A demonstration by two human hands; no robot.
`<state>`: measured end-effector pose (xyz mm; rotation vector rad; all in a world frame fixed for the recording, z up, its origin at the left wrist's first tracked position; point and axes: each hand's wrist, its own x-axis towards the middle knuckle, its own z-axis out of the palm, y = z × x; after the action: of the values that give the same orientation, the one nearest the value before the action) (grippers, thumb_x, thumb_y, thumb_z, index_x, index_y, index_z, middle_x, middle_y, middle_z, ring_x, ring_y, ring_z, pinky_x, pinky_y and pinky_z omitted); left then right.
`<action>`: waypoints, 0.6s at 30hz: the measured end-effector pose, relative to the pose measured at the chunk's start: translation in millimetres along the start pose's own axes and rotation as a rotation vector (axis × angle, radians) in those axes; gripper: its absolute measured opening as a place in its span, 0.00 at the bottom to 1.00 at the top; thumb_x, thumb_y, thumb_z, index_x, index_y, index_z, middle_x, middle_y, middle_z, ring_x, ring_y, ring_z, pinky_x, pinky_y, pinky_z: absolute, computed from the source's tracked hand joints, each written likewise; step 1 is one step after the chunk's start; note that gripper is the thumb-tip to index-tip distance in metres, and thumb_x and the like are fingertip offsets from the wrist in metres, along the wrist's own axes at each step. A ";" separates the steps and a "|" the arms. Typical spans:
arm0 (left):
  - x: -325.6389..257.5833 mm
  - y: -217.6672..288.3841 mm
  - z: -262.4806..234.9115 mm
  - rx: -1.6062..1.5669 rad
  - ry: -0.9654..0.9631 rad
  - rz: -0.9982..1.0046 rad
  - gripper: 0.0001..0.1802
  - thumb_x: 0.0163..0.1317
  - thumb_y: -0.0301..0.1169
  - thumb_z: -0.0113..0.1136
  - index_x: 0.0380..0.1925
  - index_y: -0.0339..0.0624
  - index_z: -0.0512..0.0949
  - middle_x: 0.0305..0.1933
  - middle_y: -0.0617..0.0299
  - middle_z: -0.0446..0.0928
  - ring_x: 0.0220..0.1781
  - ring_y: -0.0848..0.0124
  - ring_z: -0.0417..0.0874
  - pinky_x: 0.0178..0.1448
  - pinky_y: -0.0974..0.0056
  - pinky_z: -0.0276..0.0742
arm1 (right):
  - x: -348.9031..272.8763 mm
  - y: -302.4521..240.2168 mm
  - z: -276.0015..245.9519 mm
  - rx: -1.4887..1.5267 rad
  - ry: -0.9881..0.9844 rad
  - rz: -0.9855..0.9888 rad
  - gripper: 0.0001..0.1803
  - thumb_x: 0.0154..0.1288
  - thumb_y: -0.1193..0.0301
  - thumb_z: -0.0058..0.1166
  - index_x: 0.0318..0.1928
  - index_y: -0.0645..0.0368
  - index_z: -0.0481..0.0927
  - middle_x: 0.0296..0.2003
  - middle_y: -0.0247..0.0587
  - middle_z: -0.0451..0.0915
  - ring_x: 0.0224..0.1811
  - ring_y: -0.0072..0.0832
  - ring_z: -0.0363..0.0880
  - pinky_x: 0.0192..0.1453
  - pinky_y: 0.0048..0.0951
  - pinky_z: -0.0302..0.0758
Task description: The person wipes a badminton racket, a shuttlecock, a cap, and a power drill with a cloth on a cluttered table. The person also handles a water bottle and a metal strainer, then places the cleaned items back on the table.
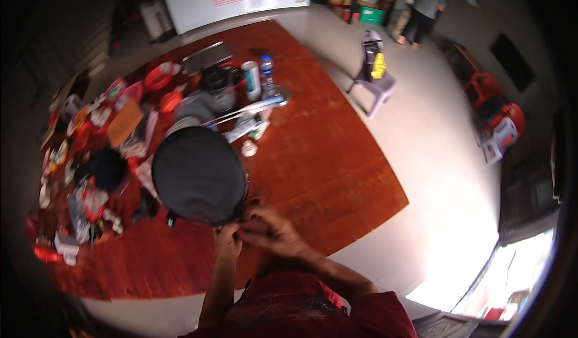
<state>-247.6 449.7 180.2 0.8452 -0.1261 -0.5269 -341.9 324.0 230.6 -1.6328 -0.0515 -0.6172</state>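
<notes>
A large round black thing (pixel 200 175), flat-topped and fabric-like, is held up in front of me over the table; it could be a bag or a hat, and its underside is hidden. At its near edge my left hand (pixel 229 240) is closed, gripping the rim. Just to the right, my right hand (pixel 274 232) has its fingers curled together close to the same edge. Motion blurs those fingers, and what they pinch is too small to make out.
The reddish-brown wooden table (pixel 337 175) carries clutter on its left and far sides: a plastic water bottle (pixel 267 70), a white canister (pixel 250 79), a red bowl (pixel 158 77) and a small white cap (pixel 248 148). Beyond stand a plastic chair (pixel 378 88) and another person (pixel 426 6).
</notes>
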 end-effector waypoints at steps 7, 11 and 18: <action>14.5 18.8 41.6 0.064 -0.168 0.020 0.32 0.53 0.26 0.51 0.62 0.38 0.63 0.64 0.52 0.66 0.68 0.59 0.64 0.64 0.57 0.68 | -53.2 17.9 0.9 -0.084 0.041 0.070 0.24 0.55 0.75 0.62 0.51 0.53 0.68 0.45 0.44 0.73 0.51 0.42 0.73 0.54 0.36 0.71; 17.5 13.4 32.9 0.124 -0.308 -0.071 0.36 0.49 0.26 0.53 0.63 0.35 0.60 0.65 0.49 0.64 0.69 0.59 0.62 0.66 0.56 0.65 | -77.1 24.1 -17.4 0.909 0.242 0.355 0.26 0.58 0.78 0.58 0.55 0.53 0.64 0.49 0.40 0.73 0.52 0.34 0.74 0.56 0.32 0.72; -1.7 -22.5 -11.8 0.350 -0.362 -0.267 0.09 0.52 0.21 0.57 0.35 0.41 0.77 0.38 0.66 0.74 0.38 0.72 0.76 0.40 0.66 0.73 | -24.2 1.9 -21.8 0.123 -0.056 0.451 0.48 0.48 0.72 0.66 0.67 0.53 0.52 0.57 0.48 0.65 0.60 0.42 0.66 0.61 0.36 0.67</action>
<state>-254.3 446.3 155.9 1.1089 -0.4511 -0.9247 -369.7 311.0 219.4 -1.4771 0.2291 -0.2170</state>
